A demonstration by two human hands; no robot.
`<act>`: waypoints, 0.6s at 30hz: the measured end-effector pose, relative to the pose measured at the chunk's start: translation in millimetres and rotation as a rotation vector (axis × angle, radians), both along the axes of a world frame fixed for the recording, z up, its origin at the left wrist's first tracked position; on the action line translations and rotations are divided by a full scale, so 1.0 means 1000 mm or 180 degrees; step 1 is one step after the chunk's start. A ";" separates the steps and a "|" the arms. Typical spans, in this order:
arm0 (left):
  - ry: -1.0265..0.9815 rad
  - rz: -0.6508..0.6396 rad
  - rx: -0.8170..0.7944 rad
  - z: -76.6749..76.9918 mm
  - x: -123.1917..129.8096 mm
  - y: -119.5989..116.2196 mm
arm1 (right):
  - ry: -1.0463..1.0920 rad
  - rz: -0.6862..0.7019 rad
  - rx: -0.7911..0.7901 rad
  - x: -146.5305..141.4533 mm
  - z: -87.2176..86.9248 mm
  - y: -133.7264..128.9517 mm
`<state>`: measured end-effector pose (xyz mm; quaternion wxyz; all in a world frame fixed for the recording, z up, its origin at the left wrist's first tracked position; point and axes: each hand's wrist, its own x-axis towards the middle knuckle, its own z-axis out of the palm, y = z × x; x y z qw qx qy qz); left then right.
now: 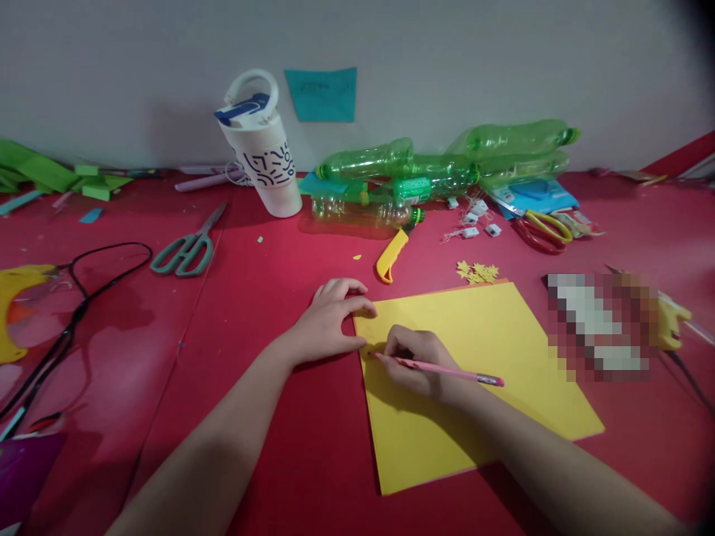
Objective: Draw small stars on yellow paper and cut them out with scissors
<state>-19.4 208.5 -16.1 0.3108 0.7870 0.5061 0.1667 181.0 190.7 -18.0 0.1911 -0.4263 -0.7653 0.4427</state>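
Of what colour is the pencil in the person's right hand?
The pencil is pink; it shows best in the head view.

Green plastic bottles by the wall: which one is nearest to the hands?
The frontmost transparent green plastic bottle, whose green cap is just behind the yellow plastic handle. The other bottles lie farther back, nearer the grey wall.

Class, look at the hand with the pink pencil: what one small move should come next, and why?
Probably a short pencil stroke on the yellow paper. The right hand grips the pink pencil with its tip at or just above the sheet, near the left edge, and the left hand lies at that edge, seemingly able to steady it.
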 end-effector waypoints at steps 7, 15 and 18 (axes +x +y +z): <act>0.0003 -0.0007 0.0028 -0.001 0.000 0.001 | 0.0009 0.0016 0.0057 0.000 -0.002 -0.001; 0.0005 0.0005 0.0016 -0.001 0.000 0.000 | -0.0004 -0.0068 0.0113 -0.002 0.003 -0.001; 0.0021 -0.0006 0.0026 -0.002 -0.001 0.000 | -0.0054 -0.0182 0.0211 -0.003 -0.001 -0.002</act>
